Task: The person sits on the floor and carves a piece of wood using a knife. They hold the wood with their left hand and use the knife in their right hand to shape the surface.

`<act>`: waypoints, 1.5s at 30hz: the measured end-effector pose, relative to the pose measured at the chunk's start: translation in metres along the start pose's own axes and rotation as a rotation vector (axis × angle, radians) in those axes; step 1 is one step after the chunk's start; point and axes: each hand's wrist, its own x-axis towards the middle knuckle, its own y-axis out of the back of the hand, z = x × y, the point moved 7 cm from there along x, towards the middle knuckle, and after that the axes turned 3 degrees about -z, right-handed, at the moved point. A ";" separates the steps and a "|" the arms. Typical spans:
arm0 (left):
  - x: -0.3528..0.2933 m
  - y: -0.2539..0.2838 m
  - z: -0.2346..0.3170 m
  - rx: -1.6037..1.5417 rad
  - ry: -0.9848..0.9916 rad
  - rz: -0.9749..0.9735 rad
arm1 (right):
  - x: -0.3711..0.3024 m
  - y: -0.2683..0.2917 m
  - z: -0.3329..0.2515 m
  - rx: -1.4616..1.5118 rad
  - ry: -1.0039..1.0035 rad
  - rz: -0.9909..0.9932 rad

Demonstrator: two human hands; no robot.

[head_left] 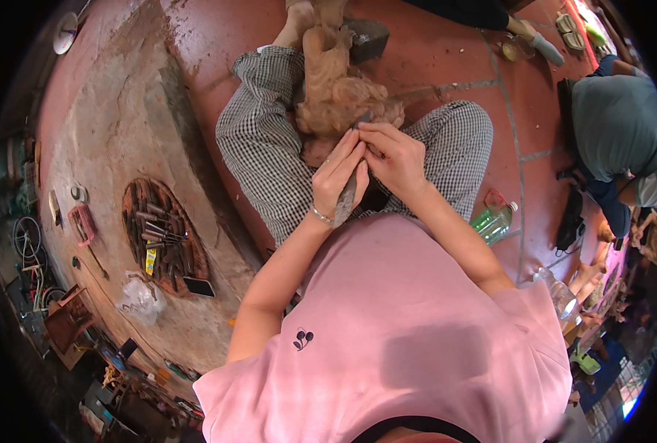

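A brown carved wooden figure [339, 92] with rounded, knobbly forms lies between my legs. My left hand [334, 176] is closed around a long, flat grey strip [345, 199], whose lower end runs down beside my wrist. I cannot make out whether it is sandpaper or a flat tool. Its dark tip shows beyond my fingers against the near end of the carving. My right hand [393, 155] is beside the left with bent fingers pinched together near the tip. What exactly the right fingertips grip is hidden.
On the stone slab [107, 140] at left are a round tray [130, 229] of carving tools, a phone [198, 286], a plastic bag [141, 299] and a pink-handled brush [82, 224]. A green bottle [493, 224] is by my right knee. Another person [616, 125] sits at right.
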 end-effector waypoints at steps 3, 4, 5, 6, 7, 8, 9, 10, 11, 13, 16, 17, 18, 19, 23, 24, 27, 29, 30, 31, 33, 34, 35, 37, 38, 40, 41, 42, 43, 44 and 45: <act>-0.004 -0.008 0.006 0.093 -0.012 -0.015 | -0.003 -0.003 0.007 0.020 -0.028 0.022; -0.006 -0.009 0.009 0.092 -0.006 -0.026 | -0.007 -0.002 0.007 0.022 -0.047 0.002; -0.008 -0.010 0.010 0.088 0.000 -0.037 | -0.010 0.000 0.009 0.021 -0.068 -0.017; -0.009 -0.011 0.010 0.073 0.018 -0.046 | -0.012 -0.001 0.012 0.037 -0.098 -0.050; -0.008 -0.010 0.011 0.083 0.012 -0.032 | -0.011 0.001 0.009 0.034 -0.080 -0.042; -0.005 -0.008 0.014 0.093 0.006 -0.018 | -0.008 0.004 0.007 0.030 -0.061 -0.034; -0.001 -0.006 0.017 0.102 -0.001 -0.004 | -0.006 0.005 0.005 0.026 -0.042 -0.027; 0.004 -0.006 0.019 0.115 -0.001 0.001 | -0.003 0.005 0.006 0.043 -0.052 -0.007; 0.010 -0.006 0.019 0.126 0.001 0.002 | 0.000 0.003 0.007 0.060 -0.066 0.011; 0.007 -0.009 0.021 0.136 0.010 -0.019 | -0.005 0.003 0.010 0.055 -0.089 0.015; 0.002 -0.015 0.025 0.177 0.001 -0.069 | -0.011 0.004 0.010 0.027 -0.079 -0.010; 0.005 -0.013 0.026 0.165 0.012 -0.063 | -0.007 0.008 0.008 0.028 -0.062 -0.011; 0.011 -0.009 0.026 0.153 0.023 -0.057 | -0.003 0.011 0.006 0.030 -0.046 -0.012; 0.017 -0.006 0.027 0.141 0.035 -0.052 | 0.002 0.011 0.007 0.052 -0.043 0.006; 0.018 -0.011 0.032 0.263 -0.025 -0.071 | -0.001 0.006 0.012 0.082 -0.091 0.008; 0.014 -0.013 0.033 0.255 -0.029 -0.078 | -0.008 0.006 0.013 0.071 -0.099 -0.001; 0.014 -0.015 0.035 0.242 -0.010 -0.069 | -0.005 0.010 0.013 0.074 -0.103 -0.021; 0.022 -0.009 0.032 0.220 -0.007 -0.047 | 0.004 0.011 0.009 0.093 -0.109 -0.022; 0.026 -0.007 0.030 0.210 -0.020 -0.021 | 0.005 0.010 0.009 0.087 -0.100 0.003; 0.028 -0.004 0.029 0.200 -0.034 0.005 | 0.006 0.008 0.010 0.081 -0.092 0.028; 0.020 -0.003 0.018 0.137 0.006 -0.034 | 0.003 0.002 0.009 0.062 -0.090 0.022; 0.011 -0.004 0.014 0.120 0.003 -0.047 | -0.005 0.001 0.008 0.039 -0.101 -0.010; 0.009 -0.003 0.014 0.096 0.000 -0.061 | -0.009 0.000 0.008 0.010 -0.116 -0.042; 0.011 0.002 0.006 0.015 0.039 -0.077 | -0.005 -0.001 0.007 0.035 -0.095 -0.034; 0.017 0.007 0.005 -0.035 0.057 -0.086 | -0.001 0.000 0.007 0.049 -0.090 -0.028; 0.026 0.013 -0.002 -0.089 0.102 -0.109 | 0.009 -0.001 0.007 0.089 -0.102 -0.003; 0.027 0.014 -0.008 -0.127 0.127 -0.124 | 0.009 -0.004 0.005 0.082 -0.112 0.005; 0.025 0.014 -0.015 -0.165 0.152 -0.138 | 0.007 -0.006 0.004 0.075 -0.122 0.013; 0.023 0.015 -0.021 -0.203 0.176 -0.153 | 0.003 -0.008 0.003 0.067 -0.132 0.022; 0.018 0.016 -0.024 -0.249 0.185 -0.193 | -0.003 -0.009 0.003 0.056 -0.139 -0.008; 0.015 0.017 -0.030 -0.296 0.218 -0.202 | -0.003 -0.011 0.002 0.056 -0.123 -0.010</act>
